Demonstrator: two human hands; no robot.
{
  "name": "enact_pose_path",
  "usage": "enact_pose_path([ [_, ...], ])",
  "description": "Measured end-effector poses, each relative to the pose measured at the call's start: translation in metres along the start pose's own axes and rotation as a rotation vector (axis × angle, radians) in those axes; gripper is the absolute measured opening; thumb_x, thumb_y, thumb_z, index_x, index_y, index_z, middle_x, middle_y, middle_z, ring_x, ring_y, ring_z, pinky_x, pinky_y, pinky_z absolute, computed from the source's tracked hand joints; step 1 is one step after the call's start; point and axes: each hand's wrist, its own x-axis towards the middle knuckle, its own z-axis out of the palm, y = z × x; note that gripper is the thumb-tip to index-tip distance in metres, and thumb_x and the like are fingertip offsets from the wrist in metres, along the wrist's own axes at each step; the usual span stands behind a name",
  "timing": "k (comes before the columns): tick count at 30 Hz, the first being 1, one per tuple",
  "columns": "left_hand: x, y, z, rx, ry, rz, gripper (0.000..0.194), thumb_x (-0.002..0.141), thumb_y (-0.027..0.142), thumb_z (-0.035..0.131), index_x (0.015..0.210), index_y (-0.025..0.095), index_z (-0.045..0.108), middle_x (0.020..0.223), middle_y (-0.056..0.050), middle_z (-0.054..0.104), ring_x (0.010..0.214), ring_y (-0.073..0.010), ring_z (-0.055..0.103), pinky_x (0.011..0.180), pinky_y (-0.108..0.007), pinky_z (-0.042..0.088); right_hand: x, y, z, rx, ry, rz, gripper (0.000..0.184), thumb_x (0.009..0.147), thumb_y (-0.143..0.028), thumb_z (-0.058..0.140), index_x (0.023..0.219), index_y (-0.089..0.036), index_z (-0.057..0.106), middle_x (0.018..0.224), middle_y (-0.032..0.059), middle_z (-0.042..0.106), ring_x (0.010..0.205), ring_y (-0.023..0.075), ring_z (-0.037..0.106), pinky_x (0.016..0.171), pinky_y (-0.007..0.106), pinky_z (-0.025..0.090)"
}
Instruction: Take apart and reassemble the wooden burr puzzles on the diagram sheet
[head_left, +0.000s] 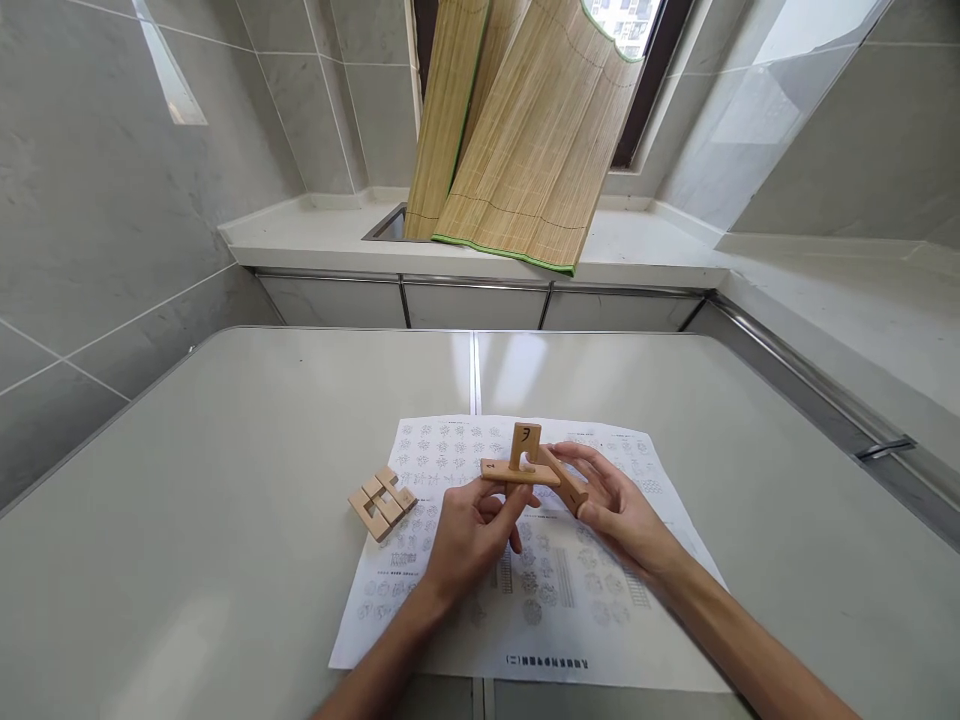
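Above the sheet [637,650], the left hand [476,525] pinches two crossed bars [529,475] and the right hand [619,500] grips a slanted bar [566,483] against them, seemingly only partly joined, while notched blocks [390,511] lie apart by the sheet's left edge.

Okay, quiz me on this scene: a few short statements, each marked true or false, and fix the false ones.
1. The right hand has its fingers on a slanted wooden piece. True.
2. A small wooden assembly lies to the left of the left hand, across the edge of the printed sheet. True.
3. The left hand is empty. False: it holds a flat wooden piece.
4. The slatted mat near the window has a green border. True.
5. The printed sheet hangs at the window. False: it lies on the table, beneath both hands.
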Motion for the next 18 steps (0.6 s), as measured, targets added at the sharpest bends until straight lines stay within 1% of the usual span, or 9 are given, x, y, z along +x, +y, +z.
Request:
enact_pose_path([
  [4, 0.0007, 0.0001, 0.0002, 0.027, -0.016, 0.013, 0.037, 0.100, 0.051, 0.062, 0.102, 0.016, 0.074, 0.094, -0.007, 0.080, 0.049, -0.0104, 0.065, 0.049, -0.022, 0.049, -0.0007, -0.0004, 0.0007, -0.036, 0.011, -0.003, 0.066, 0.078, -0.051, 0.090, 0.135, -0.034, 0.060, 0.159, 0.0092, 0.052, 0.151, 0.0374, 0.044, 0.124, 0.055, 0.036],
  [8, 0.0019, -0.0007, 0.0007, 0.023, -0.011, 0.013, 0.039, 0.100, 0.052, 0.061, 0.102, 0.015, 0.073, 0.094, -0.009, 0.080, 0.050, -0.0111, 0.064, 0.050, -0.023, 0.050, -0.0018, -0.0011, 0.0056, -0.050, 0.051, -0.007, 0.062, 0.079, -0.053, 0.088, 0.132, -0.034, 0.061, 0.157, 0.0080, 0.055, 0.150, 0.0369, 0.046, 0.123, 0.055, 0.038],
  [12, 0.0020, -0.0022, 0.0005, 0.016, -0.022, 0.008, 0.040, 0.101, 0.052, 0.060, 0.102, 0.014, 0.073, 0.095, -0.010, 0.080, 0.050, -0.0115, 0.063, 0.053, -0.024, 0.051, -0.0025, -0.0014, 0.0068, -0.053, 0.055, -0.011, 0.059, 0.081, -0.055, 0.086, 0.131, -0.035, 0.061, 0.157, 0.0065, 0.055, 0.152, 0.0364, 0.042, 0.125, 0.055, 0.035],
  [16, 0.0014, -0.0038, 0.0014, 0.051, -0.054, -0.007, 0.041, 0.099, 0.053, 0.062, 0.096, 0.014, 0.075, 0.087, -0.009, 0.079, 0.051, -0.0127, 0.064, 0.052, -0.024, 0.052, -0.0007, -0.0028, 0.0015, -0.063, 0.059, -0.020, 0.058, 0.083, -0.056, 0.084, 0.131, -0.034, 0.062, 0.156, 0.0087, 0.056, 0.153, 0.0367, 0.040, 0.126, 0.057, 0.030],
  [18, 0.0012, -0.0045, 0.0026, 0.055, -0.067, -0.014, 0.042, 0.099, 0.053, 0.063, 0.095, 0.014, 0.076, 0.084, -0.009, 0.079, 0.051, -0.0132, 0.064, 0.052, -0.024, 0.052, 0.0003, -0.0037, -0.0012, -0.059, 0.062, -0.026, 0.060, 0.082, -0.058, 0.084, 0.131, -0.033, 0.062, 0.154, 0.0098, 0.057, 0.152, 0.0373, 0.041, 0.127, 0.058, 0.027],
])
